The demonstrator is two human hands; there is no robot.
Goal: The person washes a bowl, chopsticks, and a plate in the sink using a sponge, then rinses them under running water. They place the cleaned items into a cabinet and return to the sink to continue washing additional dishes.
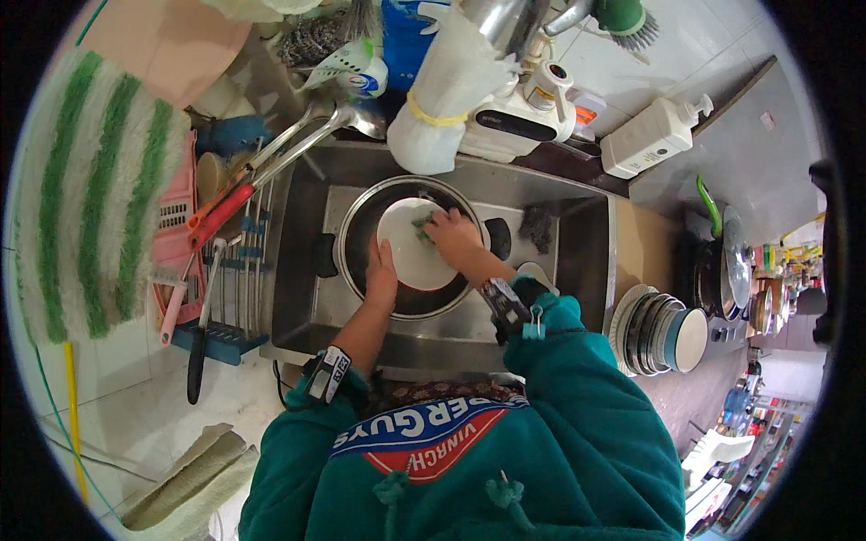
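A white plate (410, 261) rests inside a dark pot with a steel rim and black handles (327, 255), in a steel sink (595, 261). My left hand (383, 279) grips the plate's left edge. My right hand (456, 243) presses a greenish scrubbing pad (420, 223) on the plate's upper right part. A dark mesh scrubber (536, 225) lies in the sink to the right of the pot, and a small pale dish (537, 278) is partly hidden by my right forearm.
Utensils with long handles (221, 216) and a rack (253, 288) are left of the sink. A soap bottle (645, 140), white appliance (514, 122) and plastic-wrapped cylinder (419, 135) stand behind it. Stacked dishes (658, 334) and pans (735, 261) are right. A striped cloth (90, 198) hangs left.
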